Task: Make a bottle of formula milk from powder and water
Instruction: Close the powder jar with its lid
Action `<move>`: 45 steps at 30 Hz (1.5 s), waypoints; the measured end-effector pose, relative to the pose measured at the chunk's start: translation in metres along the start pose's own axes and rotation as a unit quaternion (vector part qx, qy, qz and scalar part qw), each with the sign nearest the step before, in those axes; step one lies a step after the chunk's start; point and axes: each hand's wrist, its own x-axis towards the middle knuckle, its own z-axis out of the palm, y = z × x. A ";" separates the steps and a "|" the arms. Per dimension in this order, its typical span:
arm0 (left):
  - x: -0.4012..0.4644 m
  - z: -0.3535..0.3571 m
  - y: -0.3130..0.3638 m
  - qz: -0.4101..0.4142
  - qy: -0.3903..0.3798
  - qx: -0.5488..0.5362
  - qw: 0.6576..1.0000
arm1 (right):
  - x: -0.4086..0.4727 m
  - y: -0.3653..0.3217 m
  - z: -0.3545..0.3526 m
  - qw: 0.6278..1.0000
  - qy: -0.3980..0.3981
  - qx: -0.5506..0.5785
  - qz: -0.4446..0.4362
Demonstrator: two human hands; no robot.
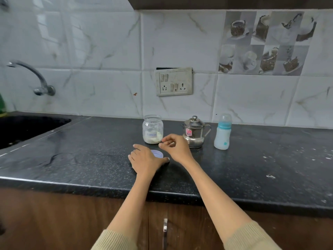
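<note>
On the black speckled counter, the left hand (pixel 144 159) lies flat on the pale round lid (pixel 157 153); the right hand (pixel 175 145), fingers curled and seemingly empty, should steady the open clear powder jar (pixel 152 129) low

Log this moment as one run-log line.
jar open | lid on counter under left hand | right hand empty beside jar | bottle capped

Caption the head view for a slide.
Left hand rests on jar lid; open powder jar, steel pot, capped bottle behind.
</note>
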 end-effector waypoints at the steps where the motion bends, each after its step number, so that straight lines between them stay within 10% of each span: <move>1: 0.003 0.000 -0.001 0.001 -0.011 -0.019 1.000 | 0.000 0.002 0.002 1.000 -0.009 0.001 0.002; 10: 0.034 -0.024 0.016 0.087 0.000 -0.354 0.931 | 0.020 -0.024 0.008 0.941 -0.099 0.269 0.181; 23: 0.106 -0.037 0.036 0.230 0.009 -0.407 0.884 | 0.105 -0.053 -0.007 0.850 -0.170 0.472 0.164; 28: 0.132 -0.017 0.027 0.138 -0.014 -0.283 0.949 | 0.140 -0.041 0.012 0.995 -0.002 0.088 0.043; 45: 0.141 0.019 0.012 0.064 -0.004 -0.275 0.959 | 0.167 -0.024 0.013 0.979 -0.178 -0.096 0.012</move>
